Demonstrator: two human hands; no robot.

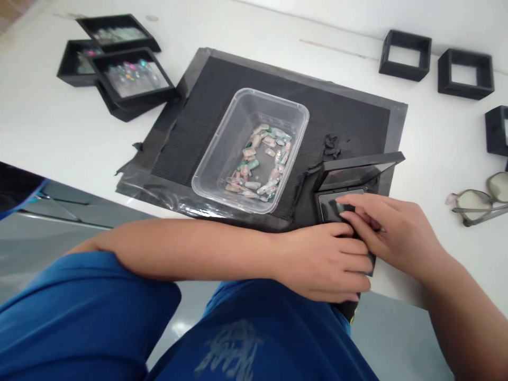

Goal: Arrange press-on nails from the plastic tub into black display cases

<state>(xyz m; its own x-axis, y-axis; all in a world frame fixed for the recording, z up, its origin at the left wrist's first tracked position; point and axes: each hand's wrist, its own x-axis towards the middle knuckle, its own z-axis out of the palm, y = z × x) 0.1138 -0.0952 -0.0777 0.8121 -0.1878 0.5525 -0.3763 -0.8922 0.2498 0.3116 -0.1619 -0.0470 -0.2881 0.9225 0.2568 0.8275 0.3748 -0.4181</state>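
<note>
Case (pixel 337 182) at edge of white table (pixel 51 121)

"From where is the scene viewed?"
"From the person's head, by one camera; the table (pixel 35 119) is looked down on, with the view faced forward."
"Is it held level?"
"It is tilted: the table's near edge is slanted down from left to right."
"How near is it set?"
"Close: much of the lower edge is filled by blue clothing (pixel 293 328); the tub (pixel 216 153) is framed near the centre, the left hand (pixel 327 262) and right hand (pixel 397 233) to its right."
</note>
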